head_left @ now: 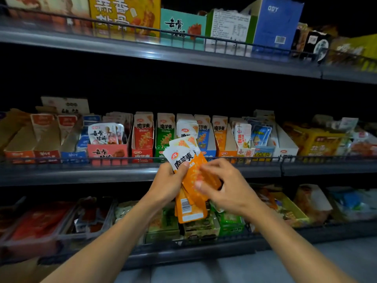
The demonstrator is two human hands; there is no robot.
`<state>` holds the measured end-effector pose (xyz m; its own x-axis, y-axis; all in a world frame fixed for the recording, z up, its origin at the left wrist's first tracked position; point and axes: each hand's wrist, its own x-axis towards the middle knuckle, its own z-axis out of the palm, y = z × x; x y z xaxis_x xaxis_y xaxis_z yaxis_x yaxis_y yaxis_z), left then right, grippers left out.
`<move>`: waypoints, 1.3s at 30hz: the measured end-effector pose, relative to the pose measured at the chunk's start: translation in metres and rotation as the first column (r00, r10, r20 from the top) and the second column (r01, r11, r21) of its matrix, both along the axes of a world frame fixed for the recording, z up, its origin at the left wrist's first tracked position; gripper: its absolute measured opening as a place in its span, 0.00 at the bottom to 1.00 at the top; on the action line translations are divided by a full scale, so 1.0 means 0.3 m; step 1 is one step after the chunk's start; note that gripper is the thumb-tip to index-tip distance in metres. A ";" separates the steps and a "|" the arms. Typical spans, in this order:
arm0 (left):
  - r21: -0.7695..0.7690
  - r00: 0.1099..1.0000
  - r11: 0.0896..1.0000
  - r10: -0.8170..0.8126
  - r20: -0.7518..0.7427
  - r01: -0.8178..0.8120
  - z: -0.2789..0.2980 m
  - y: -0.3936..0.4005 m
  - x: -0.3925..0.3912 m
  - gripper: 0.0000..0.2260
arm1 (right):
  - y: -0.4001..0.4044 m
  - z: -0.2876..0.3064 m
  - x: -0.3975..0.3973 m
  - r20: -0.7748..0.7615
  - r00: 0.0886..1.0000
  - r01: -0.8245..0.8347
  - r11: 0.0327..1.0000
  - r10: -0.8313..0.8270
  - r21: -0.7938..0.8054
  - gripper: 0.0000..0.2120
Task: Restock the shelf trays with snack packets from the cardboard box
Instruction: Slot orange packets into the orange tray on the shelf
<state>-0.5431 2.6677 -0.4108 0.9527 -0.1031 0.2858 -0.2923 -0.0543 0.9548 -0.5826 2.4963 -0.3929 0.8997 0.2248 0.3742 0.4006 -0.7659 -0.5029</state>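
My left hand [166,183] grips a fanned stack of orange and white snack packets [189,209] in front of the middle shelf. My right hand [224,186] pinches packets in the same stack from the right side. Just behind the stack stand the shelf trays: a red tray [142,137], a green tray [165,135], a blue tray [206,139] and an orange tray [223,137], each with upright packets. The cardboard box is not clearly in view; only a brown corner [24,270] shows at the bottom left.
A wire rail [81,159] runs along the middle shelf's front edge. The top shelf [142,50] carries large cartons. The lower shelf [183,248] holds trays of red, green and mixed packets. More snack boxes stand to the left and right on the middle shelf.
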 end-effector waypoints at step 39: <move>0.602 0.960 0.763 -0.281 -0.017 0.234 0.036 -0.243 0.126 0.16 | -0.172 0.052 0.183 -0.209 0.977 0.214 0.303 -0.050 0.929 0.18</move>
